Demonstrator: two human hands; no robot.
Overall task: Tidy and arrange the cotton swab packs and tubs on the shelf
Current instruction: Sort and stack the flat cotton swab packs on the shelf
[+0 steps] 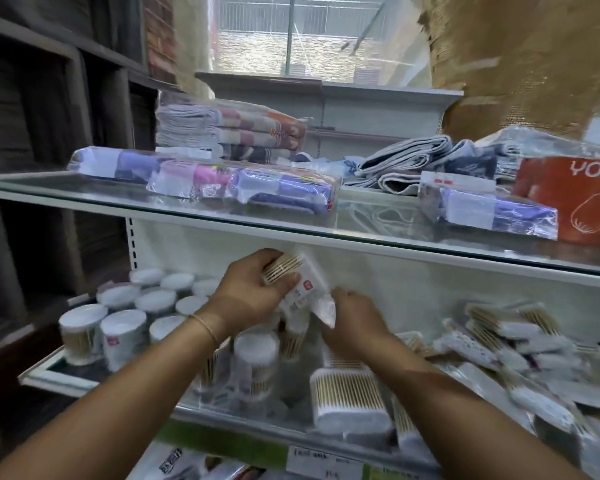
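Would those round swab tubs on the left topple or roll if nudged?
Probably light: the tubs look like thin clear plastic holding only swabs. They stand upright and taller than wide, so a high nudge might tip one. On its round side it would likely roll.

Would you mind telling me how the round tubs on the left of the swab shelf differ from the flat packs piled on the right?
The tubs are upright cylinders with white lids; the packs are flat, rectangular plastic bags. The tubs stand in fairly neat rows, while the packs lie tilted and overlapping in a loose heap. Both hold wooden-stick cotton swabs and sit on the same shelf.
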